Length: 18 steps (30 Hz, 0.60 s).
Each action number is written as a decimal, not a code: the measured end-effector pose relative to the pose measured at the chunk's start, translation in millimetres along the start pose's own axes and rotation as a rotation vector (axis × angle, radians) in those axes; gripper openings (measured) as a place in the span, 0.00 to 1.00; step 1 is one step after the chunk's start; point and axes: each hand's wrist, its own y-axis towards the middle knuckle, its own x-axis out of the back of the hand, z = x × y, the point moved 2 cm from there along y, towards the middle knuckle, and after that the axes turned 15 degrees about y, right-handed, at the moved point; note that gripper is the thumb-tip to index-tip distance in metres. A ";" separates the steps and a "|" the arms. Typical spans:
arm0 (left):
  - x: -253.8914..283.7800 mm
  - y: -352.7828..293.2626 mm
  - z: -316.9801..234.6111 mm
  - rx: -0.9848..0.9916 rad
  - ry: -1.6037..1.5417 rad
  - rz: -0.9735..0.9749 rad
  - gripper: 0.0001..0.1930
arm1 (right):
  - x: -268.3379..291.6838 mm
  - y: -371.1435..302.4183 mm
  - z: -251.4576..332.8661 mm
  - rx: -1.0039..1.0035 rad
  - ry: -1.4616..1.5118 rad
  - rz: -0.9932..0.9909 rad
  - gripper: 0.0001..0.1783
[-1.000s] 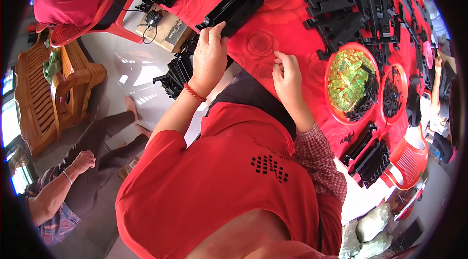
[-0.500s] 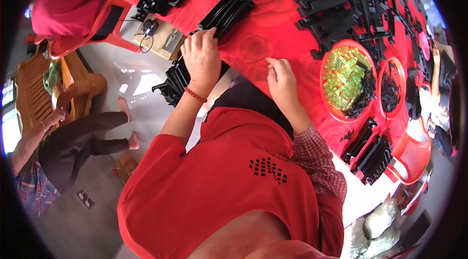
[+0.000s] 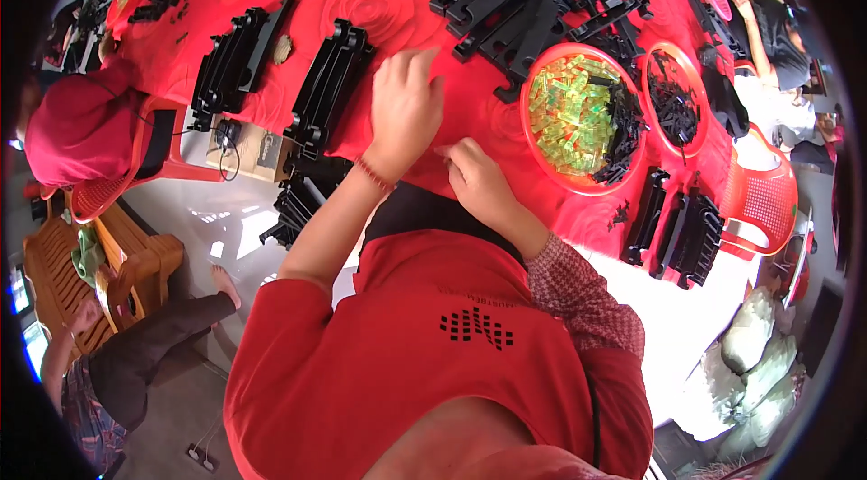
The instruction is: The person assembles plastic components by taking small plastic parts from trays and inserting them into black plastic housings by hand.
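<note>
My left hand (image 3: pixel 405 111), with a beaded red bracelet at the wrist, is over the red tablecloth, slightly smeared by motion. Its fingers reach forward and nothing shows in them. To its left lies a row of long black plastic parts (image 3: pixel 330 83). Lower and to the right, near the table's edge, my right hand (image 3: pixel 480 182) has loosely bent fingers and holds nothing that I can see. An orange-red basin (image 3: pixel 564 186) right of it holds small yellow-green clear pieces (image 3: pixel 567 119) and small black pieces (image 3: pixel 621 132).
A heap of black plastic parts (image 3: pixel 533 1) lies beyond the basin. A second basin (image 3: pixel 673 46) holds small black pieces. More black parts are stacked at the right edge (image 3: pixel 691 236) and far left. A person in a red head covering (image 3: pixel 86 128) sits at the left.
My left hand has come off the row of black parts and moved right, towards my right hand. The view has turned, so the table's contents appear farther left.
</note>
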 end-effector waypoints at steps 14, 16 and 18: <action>-156.7 186.9 -0.1 0.431 -0.070 0.730 0.40 | 6.9 -13.9 -14.6 -0.016 0.246 -0.086 0.11; -160.4 184.9 2.6 0.393 -0.044 0.721 0.40 | 6.8 -14.6 -14.0 0.003 0.247 -0.103 0.11; -160.5 177.4 10.1 0.312 -0.039 0.665 0.40 | 7.2 -12.4 -13.8 0.061 0.245 -0.111 0.11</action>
